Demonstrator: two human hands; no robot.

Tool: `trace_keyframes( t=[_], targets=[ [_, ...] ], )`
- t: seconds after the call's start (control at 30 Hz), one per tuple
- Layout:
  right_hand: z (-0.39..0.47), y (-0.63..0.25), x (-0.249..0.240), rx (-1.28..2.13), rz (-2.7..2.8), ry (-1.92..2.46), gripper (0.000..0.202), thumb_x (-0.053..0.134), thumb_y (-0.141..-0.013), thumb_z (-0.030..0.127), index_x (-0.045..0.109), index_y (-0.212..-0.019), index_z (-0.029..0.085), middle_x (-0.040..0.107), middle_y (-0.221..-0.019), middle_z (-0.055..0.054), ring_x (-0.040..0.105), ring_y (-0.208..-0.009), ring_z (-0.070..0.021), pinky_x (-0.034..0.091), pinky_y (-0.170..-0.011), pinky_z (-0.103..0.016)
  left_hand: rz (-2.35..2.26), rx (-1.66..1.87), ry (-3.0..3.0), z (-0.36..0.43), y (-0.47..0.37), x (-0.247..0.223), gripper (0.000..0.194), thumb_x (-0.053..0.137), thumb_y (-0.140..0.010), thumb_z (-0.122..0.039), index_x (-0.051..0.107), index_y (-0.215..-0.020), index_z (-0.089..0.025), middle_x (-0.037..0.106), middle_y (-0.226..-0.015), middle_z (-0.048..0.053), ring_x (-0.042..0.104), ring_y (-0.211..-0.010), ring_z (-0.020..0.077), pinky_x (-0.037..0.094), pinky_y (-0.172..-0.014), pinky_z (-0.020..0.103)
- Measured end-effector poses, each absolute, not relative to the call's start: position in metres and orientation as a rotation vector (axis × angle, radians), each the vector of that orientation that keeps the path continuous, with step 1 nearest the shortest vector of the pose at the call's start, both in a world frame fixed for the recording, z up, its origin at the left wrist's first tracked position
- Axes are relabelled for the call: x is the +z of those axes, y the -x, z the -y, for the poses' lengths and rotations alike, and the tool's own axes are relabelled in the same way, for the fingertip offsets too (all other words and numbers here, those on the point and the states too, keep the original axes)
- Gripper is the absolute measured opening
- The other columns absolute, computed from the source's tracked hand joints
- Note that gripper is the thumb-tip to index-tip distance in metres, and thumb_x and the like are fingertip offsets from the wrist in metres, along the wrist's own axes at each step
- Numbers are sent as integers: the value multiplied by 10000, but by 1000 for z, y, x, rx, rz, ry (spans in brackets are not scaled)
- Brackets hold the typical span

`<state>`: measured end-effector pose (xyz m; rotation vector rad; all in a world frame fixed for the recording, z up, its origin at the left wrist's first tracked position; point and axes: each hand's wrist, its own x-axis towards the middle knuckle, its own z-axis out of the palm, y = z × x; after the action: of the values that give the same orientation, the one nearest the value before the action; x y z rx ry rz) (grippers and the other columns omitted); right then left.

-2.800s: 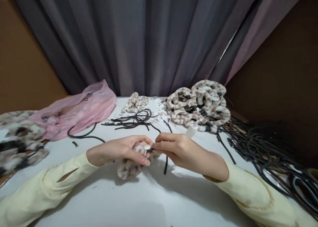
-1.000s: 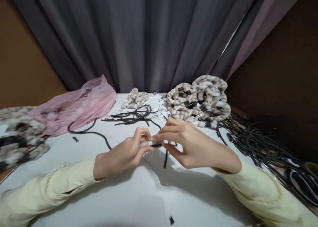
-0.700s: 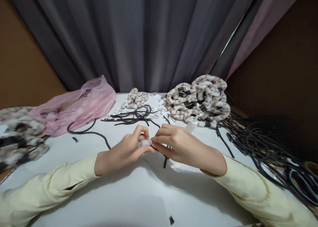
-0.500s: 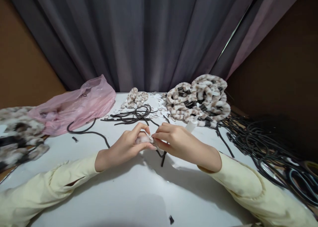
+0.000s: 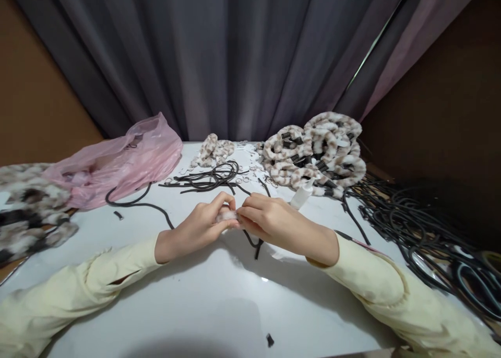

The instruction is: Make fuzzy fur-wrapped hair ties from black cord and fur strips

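Note:
Over the middle of the white table [image 5: 195, 306], my left hand [image 5: 203, 219] is closed round a small pale furry piece [image 5: 226, 217]. The fingertips of my right hand [image 5: 270, 217] are pinched together at the right end of that piece, touching my left fingertips. What lies between the right fingertips is too small and hidden to make out. A black cord [image 5: 256, 246] shows just below the hands. Behind them lies a bundle of black cords [image 5: 211, 178], with small rings [image 5: 245, 179] scattered beside it.
A pink plastic bag [image 5: 121, 162] and a furry heap [image 5: 35, 206] lie left. Furry spotted loops [image 5: 313, 154] and a small white bottle [image 5: 302, 193] stand back right, near tangled black cords [image 5: 410, 227]. A small black piece [image 5: 270, 340] lies near the front edge.
My hands have drawn closer together, and less of the furry piece shows between them. My right hand has shifted slightly left. The view has moved a little.

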<state>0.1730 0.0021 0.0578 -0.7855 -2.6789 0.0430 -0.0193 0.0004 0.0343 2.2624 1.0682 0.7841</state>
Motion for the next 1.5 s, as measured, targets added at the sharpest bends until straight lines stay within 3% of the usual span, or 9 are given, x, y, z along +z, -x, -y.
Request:
trace_keyframes(
  t=[0.17,0.3,0.5,0.6,0.8,0.97,1.1,1.33,1.5],
  targets=[
    [-9,-172,58,339,2555,804,125,506,-817,99,594,-728,108,558,-673,-30,479,-603,-102,365,-551,-208,-957,908,-2461,2,21,28,152,530,-839,-213,429,-952,-213,560,-654,-72,443,-452,57,359,-483,154],
    [-13,-175,67,728,2509,901,121,497,-800,83,611,-770,110,599,-652,-8,496,-573,-87,360,-538,-190,-747,967,-2595,1,23,25,225,493,-849,-119,465,-1054,-208,647,-804,-9,573,-578,71,419,-558,150],
    [-16,-177,69,1023,2457,929,144,457,-812,92,599,-806,114,634,-706,-13,548,-627,-91,404,-580,-183,-525,1016,-2657,-3,25,22,162,454,-847,-68,552,-923,-173,670,-754,38,620,-660,113,465,-615,183],
    [-18,-177,64,856,2527,860,137,455,-820,88,589,-818,114,623,-739,-25,540,-644,-96,403,-587,-190,-465,992,-2628,-7,26,19,164,451,-847,-64,574,-904,-157,668,-739,53,622,-662,121,477,-619,195],
    [-18,-178,59,146,2651,684,169,407,-894,152,564,-847,112,560,-779,-58,489,-706,-131,393,-613,-234,-520,1028,-2430,-15,28,22,104,500,-832,-107,589,-827,-159,683,-757,56,626,-645,107,486,-575,177],
    [-9,-178,57,-625,2625,489,251,319,-937,145,551,-850,101,517,-753,-65,439,-699,-161,345,-594,-298,-658,1108,-2261,-15,28,29,178,511,-832,-164,471,-659,-165,651,-648,29,570,-525,76,453,-461,152],
    [-1,-178,55,-903,2573,335,234,345,-918,112,567,-847,94,515,-768,-72,440,-679,-160,343,-574,-313,-714,1222,-2305,-11,27,32,206,528,-806,-147,416,-636,-180,634,-617,16,581,-562,88,467,-473,159],
    [-1,-175,43,-1005,2367,256,166,447,-864,88,590,-939,48,526,-706,-59,463,-637,-151,347,-520,-297,-762,1343,-2335,-6,29,27,134,542,-774,-78,470,-722,-177,679,-699,31,596,-546,84,482,-497,163],
    [-8,-178,41,-324,2325,374,145,421,-835,144,556,-781,142,525,-613,-33,447,-586,-145,367,-509,-289,-651,1360,-2503,-9,31,24,138,504,-768,-48,515,-820,-175,660,-651,2,525,-425,55,463,-463,156]
  ],
)
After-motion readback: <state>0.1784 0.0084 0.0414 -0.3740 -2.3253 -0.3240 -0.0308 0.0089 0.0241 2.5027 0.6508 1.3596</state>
